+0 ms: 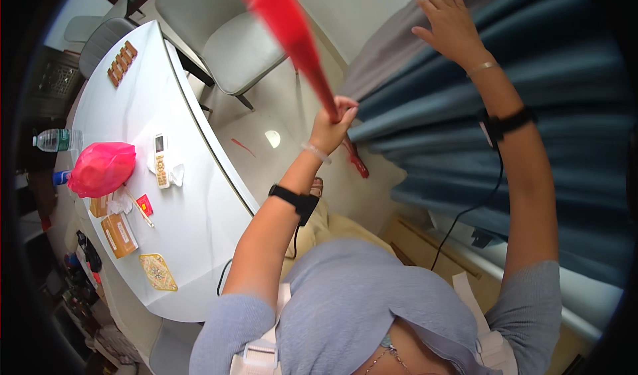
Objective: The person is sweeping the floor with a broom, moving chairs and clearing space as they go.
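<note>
My left hand (pixel 330 128) is closed around a long red stick-like thing (pixel 306 53), reaching past the fist both ways. Its far end is broad and blurred, so its exact kind does not show. The narrower lower end comes out below the fist beside the curtain. Held high at the upper right, my right hand (pixel 450 24) has its fingers spread and nothing in them. It is in front of the long blue-and-grey curtain (pixel 458 119), close to its upper part; whether it touches the cloth I cannot tell.
At left stands a white table (pixel 199 235) with a pink plastic bag (pixel 103 169), a water bottle (pixel 54 140), a remote control (pixel 161 161), a tissue box (pixel 119 235) and a patterned mat (pixel 158 272). A grey chair (pixel 242 53) stands beyond. Cables hang from both wristbands.
</note>
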Action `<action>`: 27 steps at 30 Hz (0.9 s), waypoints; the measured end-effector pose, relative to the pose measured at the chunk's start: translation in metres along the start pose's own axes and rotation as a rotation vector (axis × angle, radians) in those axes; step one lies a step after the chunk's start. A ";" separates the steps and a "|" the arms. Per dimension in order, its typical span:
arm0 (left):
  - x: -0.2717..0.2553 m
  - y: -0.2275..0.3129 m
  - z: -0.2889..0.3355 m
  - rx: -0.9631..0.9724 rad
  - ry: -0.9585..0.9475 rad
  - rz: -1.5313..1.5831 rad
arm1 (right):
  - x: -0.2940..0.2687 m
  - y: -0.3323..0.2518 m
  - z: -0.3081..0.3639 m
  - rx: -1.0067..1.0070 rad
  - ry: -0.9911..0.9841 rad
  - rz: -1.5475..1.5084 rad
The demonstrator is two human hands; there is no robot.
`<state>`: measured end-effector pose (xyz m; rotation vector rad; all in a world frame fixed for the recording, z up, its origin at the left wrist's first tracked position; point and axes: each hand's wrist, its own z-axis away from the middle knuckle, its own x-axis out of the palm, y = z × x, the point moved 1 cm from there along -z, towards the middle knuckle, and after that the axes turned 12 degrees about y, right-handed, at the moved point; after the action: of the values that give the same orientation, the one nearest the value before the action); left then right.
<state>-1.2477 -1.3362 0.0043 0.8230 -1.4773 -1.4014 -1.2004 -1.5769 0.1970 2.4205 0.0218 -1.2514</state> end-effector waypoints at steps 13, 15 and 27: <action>-0.035 -0.009 0.010 -0.054 0.054 0.041 | -0.033 0.025 0.142 0.288 -0.838 0.152; -0.030 -0.015 0.001 -0.017 0.050 -0.025 | -0.072 0.029 0.188 0.408 -0.871 0.207; 0.011 -0.022 -0.007 -0.071 0.016 0.040 | -0.279 0.050 0.498 1.147 -1.418 0.491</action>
<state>-1.2476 -1.3519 -0.0159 0.7551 -1.4162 -1.4059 -1.7442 -1.7575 0.1793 1.2347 -1.9113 -2.7362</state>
